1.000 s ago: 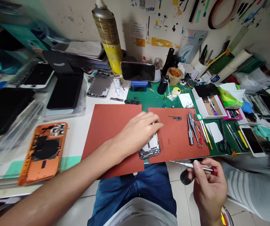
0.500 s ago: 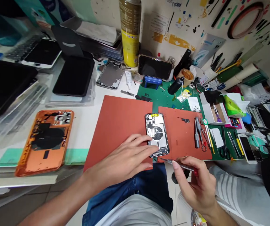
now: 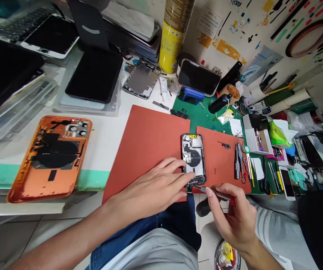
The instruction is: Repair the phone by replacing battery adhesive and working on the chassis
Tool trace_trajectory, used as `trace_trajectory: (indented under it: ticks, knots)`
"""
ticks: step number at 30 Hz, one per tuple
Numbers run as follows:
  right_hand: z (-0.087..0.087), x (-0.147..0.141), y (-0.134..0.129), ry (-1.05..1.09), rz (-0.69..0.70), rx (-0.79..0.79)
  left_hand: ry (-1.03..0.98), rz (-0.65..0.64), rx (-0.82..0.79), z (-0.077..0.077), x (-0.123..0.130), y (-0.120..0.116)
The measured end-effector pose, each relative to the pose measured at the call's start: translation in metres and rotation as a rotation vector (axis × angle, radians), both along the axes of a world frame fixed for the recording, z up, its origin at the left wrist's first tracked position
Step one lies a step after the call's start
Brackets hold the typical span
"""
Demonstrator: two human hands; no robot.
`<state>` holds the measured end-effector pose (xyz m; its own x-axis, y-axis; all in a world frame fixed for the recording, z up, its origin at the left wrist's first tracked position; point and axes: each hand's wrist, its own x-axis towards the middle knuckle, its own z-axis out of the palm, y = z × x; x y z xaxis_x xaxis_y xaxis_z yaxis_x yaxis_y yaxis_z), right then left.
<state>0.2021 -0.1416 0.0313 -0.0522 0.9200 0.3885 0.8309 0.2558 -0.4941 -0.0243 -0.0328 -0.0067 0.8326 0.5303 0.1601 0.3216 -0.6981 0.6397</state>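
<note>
An opened phone (image 3: 198, 143) lies with its inner parts showing, across the gap between two red-brown mats. My left hand (image 3: 161, 183) rests with fingers stretched out over its left side and lower part, the fingertips touching it. In my right hand (image 3: 233, 212) is a slim screwdriver (image 3: 219, 195) with a ridged metal grip and a red part towards its rear. Its thin tip meets the bottom edge of the phone; whether it sits in a screw is too small to tell.
An orange phone back housing (image 3: 60, 176) lies at the left. Screwdrivers (image 3: 237, 161), scissors (image 3: 263, 180) and a small dark part (image 3: 225, 146) lie to the right. Behind stand a phone on a blue stand (image 3: 191, 95) and a yellow spray can (image 3: 171, 45). Another person's sleeve (image 3: 274, 225) is at the right.
The screwdriver tip has come up to the phone's bottom edge from just below it. My left hand stays on the phone. The whole view has shifted and tilted slightly.
</note>
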Motion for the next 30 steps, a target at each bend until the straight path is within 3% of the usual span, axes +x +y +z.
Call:
trace_trajectory:
  ticks: [7, 15, 19, 25, 30]
  knots:
    - [0.009, -0.006, 0.005, -0.170, 0.038, 0.028, 0.000, -0.011, 0.020, -0.002, 0.000, 0.001]
    - [0.029, -0.010, 0.024, -0.280, 0.305, -0.092, -0.034, -0.014, 0.037, -0.004, 0.001, 0.000]
    - [0.027, -0.008, 0.030, -0.252, 0.292, -0.047, -0.025, -0.017, 0.017, -0.006, 0.001, 0.000]
    - [0.029, -0.006, 0.029, -0.188, 0.378, -0.182, -0.029, -0.021, 0.024, -0.008, 0.000, -0.001]
    - [0.031, -0.006, 0.028, -0.248, 0.347, -0.099, -0.050, -0.017, 0.018, -0.008, 0.000, -0.001]
